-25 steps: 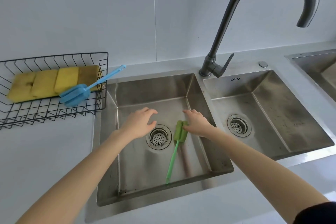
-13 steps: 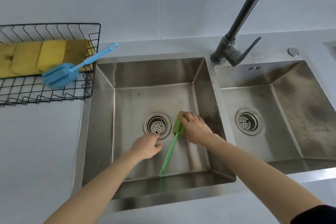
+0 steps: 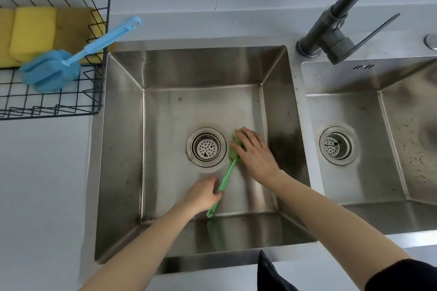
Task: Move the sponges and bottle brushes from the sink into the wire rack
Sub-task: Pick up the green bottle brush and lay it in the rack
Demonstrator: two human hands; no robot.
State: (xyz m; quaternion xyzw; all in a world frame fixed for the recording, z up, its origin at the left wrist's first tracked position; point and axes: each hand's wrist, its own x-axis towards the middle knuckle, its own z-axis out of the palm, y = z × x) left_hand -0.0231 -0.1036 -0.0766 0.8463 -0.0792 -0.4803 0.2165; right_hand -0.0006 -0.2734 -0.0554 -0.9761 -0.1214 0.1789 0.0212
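A green bottle brush (image 3: pixel 226 176) lies on the floor of the left sink basin (image 3: pixel 123 139), right of the drain. My left hand (image 3: pixel 203 192) is curled around its thin handle near the lower end. My right hand (image 3: pixel 254 152) lies over its sponge head, fingers closed on it. The black wire rack (image 3: pixel 101 54) stands on the counter at the upper left. Inside it are several yellow sponges (image 3: pixel 33 30) and a blue bottle brush (image 3: pixel 56 68), whose handle sticks out over the rack's right side.
A dark faucet (image 3: pixel 331 33) rises between the two basins. The right basin (image 3: pixel 390 139) has its own drain. The left basin's drain strainer (image 3: pixel 206 147) sits just left of the brush head. White counter surrounds the sinks.
My left hand moved down and right from beside the drain onto the brush handle. My right hand settled over the brush head. The camera tilted down and closer.
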